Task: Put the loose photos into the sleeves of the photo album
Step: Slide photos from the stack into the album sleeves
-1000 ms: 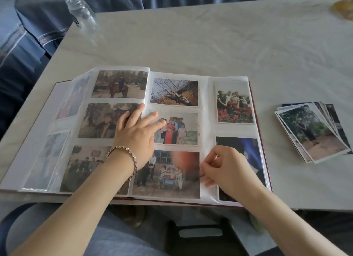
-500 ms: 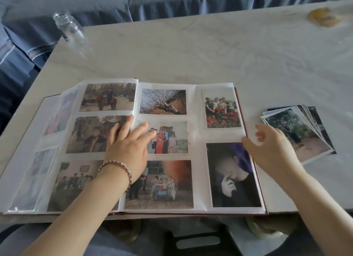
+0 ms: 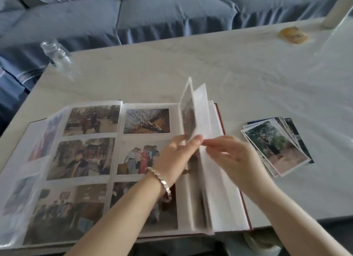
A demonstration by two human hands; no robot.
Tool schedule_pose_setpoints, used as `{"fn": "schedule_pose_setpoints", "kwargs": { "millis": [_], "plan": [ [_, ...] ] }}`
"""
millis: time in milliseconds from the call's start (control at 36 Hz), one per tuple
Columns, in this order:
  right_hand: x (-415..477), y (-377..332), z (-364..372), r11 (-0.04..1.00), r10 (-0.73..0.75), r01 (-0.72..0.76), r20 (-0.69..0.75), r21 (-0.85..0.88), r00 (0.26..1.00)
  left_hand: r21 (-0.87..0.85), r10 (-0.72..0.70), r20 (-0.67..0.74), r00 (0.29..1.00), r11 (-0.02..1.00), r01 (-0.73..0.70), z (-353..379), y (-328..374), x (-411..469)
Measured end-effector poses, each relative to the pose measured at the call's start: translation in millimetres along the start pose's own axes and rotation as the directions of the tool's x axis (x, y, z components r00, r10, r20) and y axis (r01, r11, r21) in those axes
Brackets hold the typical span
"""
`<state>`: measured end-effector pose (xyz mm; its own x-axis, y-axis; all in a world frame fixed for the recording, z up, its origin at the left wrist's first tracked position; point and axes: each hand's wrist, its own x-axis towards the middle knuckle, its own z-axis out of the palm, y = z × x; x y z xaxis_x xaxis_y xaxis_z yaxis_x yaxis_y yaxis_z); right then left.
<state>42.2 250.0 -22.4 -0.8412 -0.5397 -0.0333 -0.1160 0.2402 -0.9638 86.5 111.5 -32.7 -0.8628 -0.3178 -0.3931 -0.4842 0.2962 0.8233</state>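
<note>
The photo album (image 3: 219,213) lies open near the table's front edge, its left pages filled with photos in sleeves. Two right-hand pages (image 3: 193,106) stand lifted on edge, one carrying photos and one blank. My left hand (image 3: 177,154), with a bracelet at the wrist, pinches the edge of the photo-filled lifted page. My right hand (image 3: 231,158) meets it from the right, its fingertips pinching the edge of the blank page; motion blur hides the exact grip. The stack of loose photos (image 3: 277,145) lies fanned on the table right of the album, apart from both hands.
A glass jar (image 3: 57,57) stands at the table's far left corner. A yellow object (image 3: 293,35) lies at the far right. A blue sofa (image 3: 172,13) runs behind the white marble table (image 3: 210,64).
My right hand went from the dark photo to the album's right edge and lifted pages upright. My left hand left the middle photo and took the raised page's edge. The camera tilted up.
</note>
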Motion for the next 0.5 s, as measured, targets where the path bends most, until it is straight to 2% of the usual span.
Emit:
{"fn": "schedule_pose_setpoints", "kwargs": {
  "millis": [56,111,167,222,278,333,417,500],
  "plan": [
    [-4.0,-1.7,9.1,0.994,-0.062,0.070,0.094,-0.081,0.994,-0.058,-0.020,-0.041,0.999,0.998,0.018,-4.2,6.4,0.3],
    [-6.1,-0.7,16.6,0.971,-0.119,0.140,0.118,-0.192,0.986,-0.156,-0.095,-0.103,0.990,0.985,0.078,-9.9,6.4,0.0],
    [-6.9,0.3,19.7,0.956,-0.158,0.176,0.092,-0.237,0.983,-0.199,-0.175,-0.160,0.971,0.970,0.141,-16.6,0.4,0.2],
    [-7.2,3.0,17.8,0.963,-0.178,0.179,0.022,-0.203,0.984,-0.192,-0.202,-0.220,0.954,0.968,0.160,-23.9,-9.0,1.4],
    [-6.4,8.8,11.7,0.972,-0.159,0.143,-0.069,-0.189,0.985,-0.177,-0.176,-0.256,0.951,0.975,0.133,-29.6,-17.5,1.7],
    [-4.9,16.7,3.9,0.965,-0.113,0.081,-0.119,-0.248,0.986,-0.151,-0.124,-0.274,0.954,0.985,0.084,-33.1,-25.2,0.1],
    [-3.9,25.1,-6.4,0.905,-0.041,-0.011,-0.113,-0.425,0.993,-0.067,-0.060,-0.325,0.944,0.997,0.040,-36.5,-34.6,-0.9],
    [-3.7,28.4,-13.9,0.860,0.000,-0.053,-0.105,-0.508,0.994,0.010,0.016,-0.366,0.930,1.000,-0.013,-37.5,-40.5,1.4]
  ]
}}
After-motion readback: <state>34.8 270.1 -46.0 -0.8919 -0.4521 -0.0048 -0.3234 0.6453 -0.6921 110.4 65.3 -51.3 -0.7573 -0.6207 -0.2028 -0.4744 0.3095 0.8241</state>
